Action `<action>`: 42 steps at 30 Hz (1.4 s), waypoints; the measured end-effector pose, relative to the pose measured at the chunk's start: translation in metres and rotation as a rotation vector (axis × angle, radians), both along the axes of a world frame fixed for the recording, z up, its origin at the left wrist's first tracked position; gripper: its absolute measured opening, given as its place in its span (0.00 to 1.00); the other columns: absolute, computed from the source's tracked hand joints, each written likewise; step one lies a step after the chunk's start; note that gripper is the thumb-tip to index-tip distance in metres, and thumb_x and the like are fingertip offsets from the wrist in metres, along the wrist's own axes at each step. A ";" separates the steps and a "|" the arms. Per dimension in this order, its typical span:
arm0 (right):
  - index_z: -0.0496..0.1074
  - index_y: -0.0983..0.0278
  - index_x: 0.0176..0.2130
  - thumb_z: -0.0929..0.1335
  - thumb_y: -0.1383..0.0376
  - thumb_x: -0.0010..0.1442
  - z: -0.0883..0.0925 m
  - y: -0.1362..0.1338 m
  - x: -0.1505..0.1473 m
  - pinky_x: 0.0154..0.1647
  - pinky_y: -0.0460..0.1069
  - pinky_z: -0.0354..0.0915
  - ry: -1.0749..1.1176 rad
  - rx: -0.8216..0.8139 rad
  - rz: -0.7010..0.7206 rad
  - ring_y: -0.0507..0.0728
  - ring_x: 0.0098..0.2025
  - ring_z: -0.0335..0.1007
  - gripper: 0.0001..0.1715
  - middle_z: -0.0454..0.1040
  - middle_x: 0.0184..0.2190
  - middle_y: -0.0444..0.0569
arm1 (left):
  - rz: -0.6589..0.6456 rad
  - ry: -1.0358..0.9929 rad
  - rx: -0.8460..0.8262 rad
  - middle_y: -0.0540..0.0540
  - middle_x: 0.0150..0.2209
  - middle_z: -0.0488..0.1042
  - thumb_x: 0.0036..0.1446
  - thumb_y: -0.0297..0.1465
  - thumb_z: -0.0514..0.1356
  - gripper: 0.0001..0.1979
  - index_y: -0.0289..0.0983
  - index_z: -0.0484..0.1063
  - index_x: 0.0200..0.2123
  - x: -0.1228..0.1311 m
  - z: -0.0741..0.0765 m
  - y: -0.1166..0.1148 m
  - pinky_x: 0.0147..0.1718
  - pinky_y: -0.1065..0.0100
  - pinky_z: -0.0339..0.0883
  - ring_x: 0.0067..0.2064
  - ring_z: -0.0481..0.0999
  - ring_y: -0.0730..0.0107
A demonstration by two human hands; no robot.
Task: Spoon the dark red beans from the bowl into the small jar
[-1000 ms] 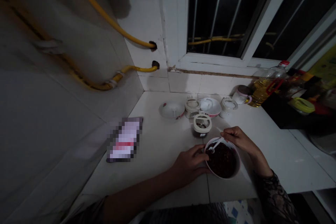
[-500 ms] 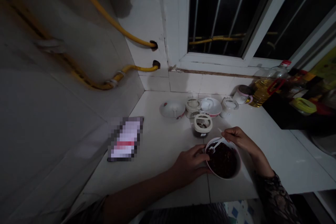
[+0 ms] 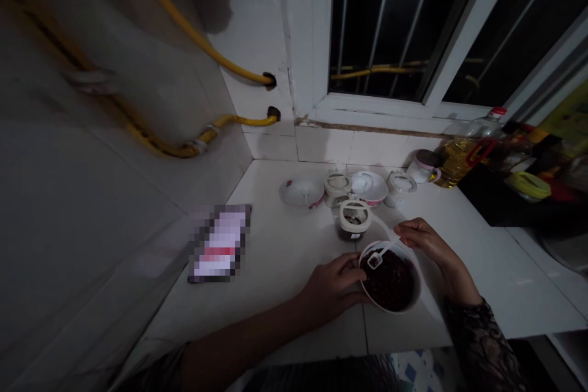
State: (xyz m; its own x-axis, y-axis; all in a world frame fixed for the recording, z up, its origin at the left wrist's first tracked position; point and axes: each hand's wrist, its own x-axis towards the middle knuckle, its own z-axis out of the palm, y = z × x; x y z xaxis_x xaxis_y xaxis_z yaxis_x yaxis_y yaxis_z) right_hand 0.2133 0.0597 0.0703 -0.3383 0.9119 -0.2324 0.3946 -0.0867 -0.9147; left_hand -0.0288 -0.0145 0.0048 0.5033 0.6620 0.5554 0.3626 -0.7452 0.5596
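A white bowl (image 3: 417, 285) with a pinkish rim stands on the counter, holding a dark reddish-brown mixture (image 3: 392, 285). My left hand (image 3: 333, 288) grips the bowl's left side, thumb at the rim and fingers around the outside. Between the fingertips of my right hand (image 3: 420, 239) is the handle of a small white plastic spoon (image 3: 386, 250). The spoon's squarish scoop is over the left part of the mixture, with a little dark stuff in it. Just behind the bowl sits a seasoning jar (image 3: 354, 220) with a pale lid and dark contents.
Farther back stand a shallow bowl (image 3: 294, 194), a lidded jar (image 3: 337, 188), a white bowl (image 3: 376, 187) and another jar (image 3: 400, 187). A pink-rimmed mug (image 3: 421, 168) and an oil bottle (image 3: 463, 153) are at the right. A blurred-out phone-like object (image 3: 220, 245) lies left, near the wall.
My right hand has shifted slightly right with the spoon, whose scoop now shows face-up over the mixture. My left hand stays on the bowl.
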 end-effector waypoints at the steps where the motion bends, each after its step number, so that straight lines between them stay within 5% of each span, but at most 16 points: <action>1: 0.53 0.62 0.16 0.68 0.44 0.46 0.001 0.000 0.000 0.18 0.46 0.36 0.007 -0.002 -0.008 0.45 0.17 0.38 0.30 0.46 0.14 0.35 | 0.001 -0.001 0.008 0.42 0.50 0.71 0.59 0.44 0.58 0.15 0.39 0.71 0.41 0.000 0.000 0.000 0.42 0.68 0.73 0.44 0.77 0.67; 10: 0.55 0.63 0.16 0.70 0.46 0.45 -0.002 0.001 0.000 0.18 0.45 0.37 0.051 -0.033 -0.037 0.44 0.17 0.39 0.29 0.49 0.14 0.36 | -0.005 -0.032 0.022 0.41 0.49 0.71 0.59 0.45 0.57 0.16 0.38 0.71 0.40 0.000 0.000 0.000 0.41 0.68 0.73 0.43 0.77 0.67; 17: 0.58 0.62 0.16 0.69 0.46 0.46 0.001 0.007 -0.010 0.16 0.45 0.37 0.196 0.024 -0.191 0.45 0.15 0.38 0.27 0.47 0.11 0.35 | 0.005 -0.002 0.007 0.41 0.49 0.70 0.58 0.45 0.59 0.16 0.39 0.72 0.40 -0.001 0.000 0.000 0.42 0.67 0.73 0.43 0.77 0.67; 20: 0.60 0.62 0.18 0.66 0.44 0.50 0.003 0.007 -0.018 0.16 0.46 0.40 0.170 0.214 -0.308 0.47 0.15 0.40 0.28 0.48 0.11 0.37 | 0.003 -0.001 0.020 0.41 0.49 0.70 0.58 0.45 0.58 0.16 0.38 0.71 0.40 -0.001 -0.001 0.000 0.41 0.68 0.73 0.42 0.77 0.67; 23: 0.64 0.62 0.21 0.62 0.46 0.59 0.003 0.001 -0.026 0.20 0.47 0.51 -0.033 0.583 -0.343 0.50 0.19 0.52 0.26 0.59 0.15 0.42 | 0.003 -0.003 0.019 0.41 0.49 0.71 0.58 0.45 0.59 0.16 0.38 0.71 0.40 -0.001 -0.002 0.000 0.42 0.68 0.73 0.43 0.77 0.67; 26: 0.68 0.63 0.25 0.60 0.54 0.64 0.003 -0.006 -0.032 0.30 0.49 0.57 -0.321 0.918 -0.131 0.53 0.26 0.61 0.22 0.68 0.22 0.48 | 0.003 -0.017 0.030 0.41 0.48 0.71 0.58 0.45 0.58 0.16 0.38 0.72 0.40 0.000 -0.001 0.000 0.42 0.69 0.73 0.44 0.77 0.66; 30: 0.70 0.64 0.27 0.59 0.59 0.65 0.004 -0.010 -0.034 0.32 0.49 0.57 -0.470 1.086 0.033 0.54 0.26 0.63 0.20 0.70 0.22 0.51 | 0.002 -0.019 0.037 0.41 0.48 0.71 0.59 0.45 0.57 0.17 0.37 0.71 0.40 0.000 0.000 0.000 0.41 0.69 0.73 0.44 0.77 0.66; 36: 0.63 0.62 0.21 0.60 0.50 0.62 0.014 -0.011 -0.009 0.23 0.47 0.53 -0.180 0.681 -0.173 0.51 0.20 0.54 0.26 0.60 0.16 0.44 | 0.007 0.026 -0.003 0.41 0.49 0.70 0.58 0.44 0.59 0.16 0.38 0.71 0.40 -0.001 -0.001 0.000 0.42 0.68 0.73 0.42 0.77 0.68; 42: 0.49 0.62 0.18 0.65 0.45 0.55 0.015 -0.009 0.011 0.22 0.46 0.44 -0.175 0.291 0.131 0.47 0.22 0.40 0.31 0.44 0.18 0.39 | 0.001 0.030 -0.003 0.42 0.50 0.70 0.58 0.45 0.59 0.16 0.39 0.71 0.41 -0.002 -0.001 0.000 0.41 0.69 0.73 0.43 0.77 0.67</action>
